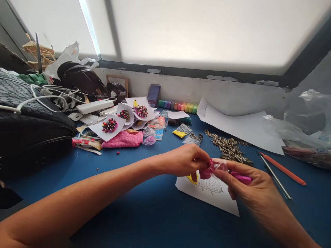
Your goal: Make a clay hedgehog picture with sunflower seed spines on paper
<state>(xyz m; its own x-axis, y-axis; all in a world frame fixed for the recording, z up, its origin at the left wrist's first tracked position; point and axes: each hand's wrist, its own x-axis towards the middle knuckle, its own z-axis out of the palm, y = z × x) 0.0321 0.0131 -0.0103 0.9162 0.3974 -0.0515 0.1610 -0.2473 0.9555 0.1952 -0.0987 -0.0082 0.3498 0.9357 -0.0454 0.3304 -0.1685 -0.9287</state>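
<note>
Blue tabletop [144,213] bears a drawing sheet [219,202]. Over the sheet, left hand [187,160] and right hand [249,179] clamp fingers on a clear bag [220,166] containing pink material [206,173], lengthwise left to right.

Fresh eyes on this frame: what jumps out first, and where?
Probably the bright pink lump with clear plastic, held between the left grip and right grip above a drawing on white paper. Next, the spiky pink-and-dark models on white sheets, left of the picture's centre, towards the wall. Then the heap of striped seeds, just beyond the right grip.
</note>
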